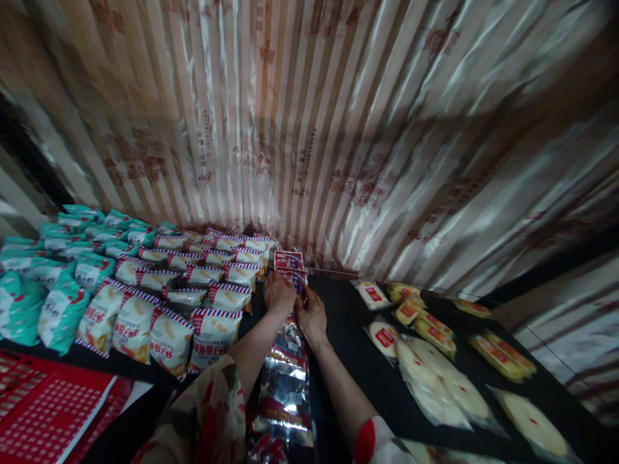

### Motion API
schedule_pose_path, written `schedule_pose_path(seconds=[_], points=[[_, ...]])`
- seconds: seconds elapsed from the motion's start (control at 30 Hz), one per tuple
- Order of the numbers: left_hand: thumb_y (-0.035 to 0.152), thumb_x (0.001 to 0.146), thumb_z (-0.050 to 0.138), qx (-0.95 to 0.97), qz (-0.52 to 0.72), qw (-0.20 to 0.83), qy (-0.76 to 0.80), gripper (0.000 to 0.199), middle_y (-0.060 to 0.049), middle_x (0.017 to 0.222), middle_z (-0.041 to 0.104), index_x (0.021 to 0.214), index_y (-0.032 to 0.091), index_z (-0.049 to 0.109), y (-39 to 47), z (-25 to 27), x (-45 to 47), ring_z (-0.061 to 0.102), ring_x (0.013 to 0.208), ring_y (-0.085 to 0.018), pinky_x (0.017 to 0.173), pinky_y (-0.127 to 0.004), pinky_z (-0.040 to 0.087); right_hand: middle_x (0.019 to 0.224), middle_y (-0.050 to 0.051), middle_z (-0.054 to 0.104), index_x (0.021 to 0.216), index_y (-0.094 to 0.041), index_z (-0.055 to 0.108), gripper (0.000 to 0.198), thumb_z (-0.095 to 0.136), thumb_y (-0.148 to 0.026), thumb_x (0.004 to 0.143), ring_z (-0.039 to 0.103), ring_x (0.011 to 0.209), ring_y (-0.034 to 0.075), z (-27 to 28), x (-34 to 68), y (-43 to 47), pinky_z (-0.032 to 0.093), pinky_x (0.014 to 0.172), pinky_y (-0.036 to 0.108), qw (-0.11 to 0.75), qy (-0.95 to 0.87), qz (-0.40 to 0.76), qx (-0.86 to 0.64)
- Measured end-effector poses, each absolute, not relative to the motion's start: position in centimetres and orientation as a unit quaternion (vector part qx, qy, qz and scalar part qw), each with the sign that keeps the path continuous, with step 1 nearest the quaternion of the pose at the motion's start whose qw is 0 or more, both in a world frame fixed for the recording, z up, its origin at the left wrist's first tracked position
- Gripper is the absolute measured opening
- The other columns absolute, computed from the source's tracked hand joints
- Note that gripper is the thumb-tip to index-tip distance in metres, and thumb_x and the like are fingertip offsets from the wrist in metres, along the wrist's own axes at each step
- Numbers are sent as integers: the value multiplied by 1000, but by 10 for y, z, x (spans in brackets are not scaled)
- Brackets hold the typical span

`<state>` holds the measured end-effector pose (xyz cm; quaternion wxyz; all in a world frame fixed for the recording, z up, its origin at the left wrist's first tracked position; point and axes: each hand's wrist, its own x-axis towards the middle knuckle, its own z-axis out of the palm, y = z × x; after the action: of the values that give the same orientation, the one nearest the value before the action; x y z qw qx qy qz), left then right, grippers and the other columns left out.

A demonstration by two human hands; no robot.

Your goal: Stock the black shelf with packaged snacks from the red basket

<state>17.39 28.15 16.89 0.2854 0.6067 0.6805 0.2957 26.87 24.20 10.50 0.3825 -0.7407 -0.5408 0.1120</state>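
At the far middle of the black shelf, a dark red and blue packet (294,278) with white lettering is held between my two hands. My left hand (279,293) has its fingers curled at the packet's left side. On the right edge, the fingers of my right hand (312,316) are bent against it. Just behind stands a similar red packet (289,259). A row of shiny foil packets (284,380) lies between my forearms, running toward me. My fingertips are partly hidden.
Rows of white snack bags (130,328) with striped tops and turquoise bags (62,309) fill the left side. A red shopping basket (48,412) is at lower left. Flat round packaged goods (435,377) and yellow packs (503,354) lie to the right on the black shelf (345,335). A pleated sheet (309,129) hangs behind.
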Motion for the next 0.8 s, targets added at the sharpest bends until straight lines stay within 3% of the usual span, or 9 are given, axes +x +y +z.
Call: schedule_pose_path(seconds=[0.23,0.6,0.8], points=[[20,83,46,588,270,301,701,40,-19,126,57,120,9,53,308,164,187,51,120,-29,98,-35,38,125,11,60,127,-17,56,51,41,-41,85,54,115,24,96,275,245,37,101,40,423,-553,116,-708],[18,80,46,608,269,301,684,35,-15,121,61,112,14,58,321,151,188,57,112,-29,92,-36,44,125,14,59,126,-13,56,54,40,-44,85,51,117,26,92,275,244,37,102,41,414,-556,95,-715],[17,82,44,619,289,278,675,37,-18,127,56,116,12,56,313,150,187,51,120,-28,101,-37,39,127,12,57,127,-15,56,52,41,-42,85,50,117,25,91,274,243,37,102,41,410,-556,93,-717]])
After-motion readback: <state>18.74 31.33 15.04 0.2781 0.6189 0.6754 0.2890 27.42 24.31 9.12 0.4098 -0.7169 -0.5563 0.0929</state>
